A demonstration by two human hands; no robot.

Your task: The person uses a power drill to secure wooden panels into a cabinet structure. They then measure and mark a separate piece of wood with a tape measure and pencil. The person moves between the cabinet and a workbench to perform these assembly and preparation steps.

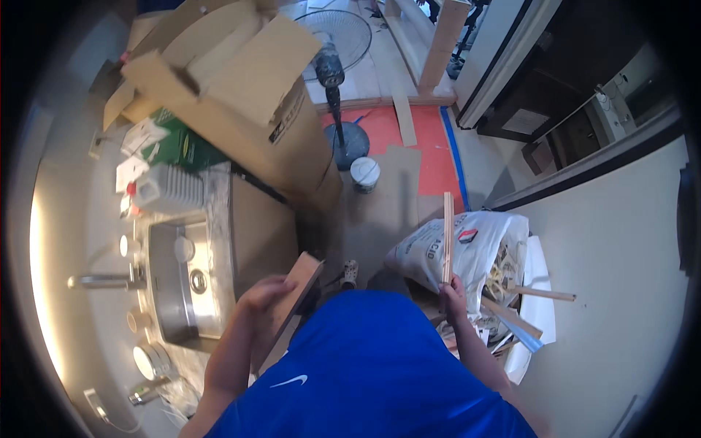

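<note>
My left hand (266, 292) is closed around the edge of a wooden board (296, 287), tilted beside my body near the counter. In my right hand (453, 296) a thin wooden strip (448, 237) stands nearly upright, its lower end inside my closed fingers. Just right of that hand is a white woven sack (423, 244), its mouth open and stuffed with scraps. Wood offcuts (544, 293) stick out of the sack's opening. Part of the board is hidden behind my left forearm.
A steel sink (164, 292) is set in the counter at left, with a white jug (168, 188) behind it. Large cardboard boxes (255, 146) rise ahead. Beyond them stand a pedestal fan (331, 73) and a white bucket (364, 174). A white wall (613, 270) bounds the right.
</note>
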